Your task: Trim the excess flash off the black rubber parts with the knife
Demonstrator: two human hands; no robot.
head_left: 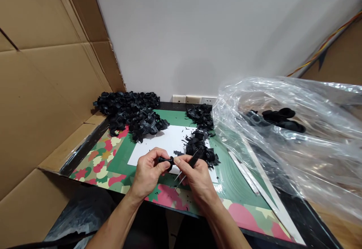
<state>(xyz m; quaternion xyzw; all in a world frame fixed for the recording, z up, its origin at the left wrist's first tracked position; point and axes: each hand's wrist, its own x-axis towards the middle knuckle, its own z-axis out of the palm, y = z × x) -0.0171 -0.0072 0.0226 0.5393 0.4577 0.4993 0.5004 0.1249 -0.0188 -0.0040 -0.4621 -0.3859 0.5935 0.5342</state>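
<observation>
My left hand [148, 171] is closed on a small black rubber part [166, 160], pinched between thumb and fingers above the white sheet [166, 141]. My right hand [195, 173] touches the same part with its fingertips and grips a thin black-handled tool [190, 165] whose metal tip points down toward me. Both hands hover over the near edge of the green cutting mat [232, 173].
A big heap of black rubber parts [128, 113] lies at the back left, a smaller pile with scraps [202, 136] at the right of the sheet. A clear plastic bag [294, 136] with more black parts fills the right. Cardboard walls [42, 90] stand left; a camouflage cloth [98, 162] covers the table.
</observation>
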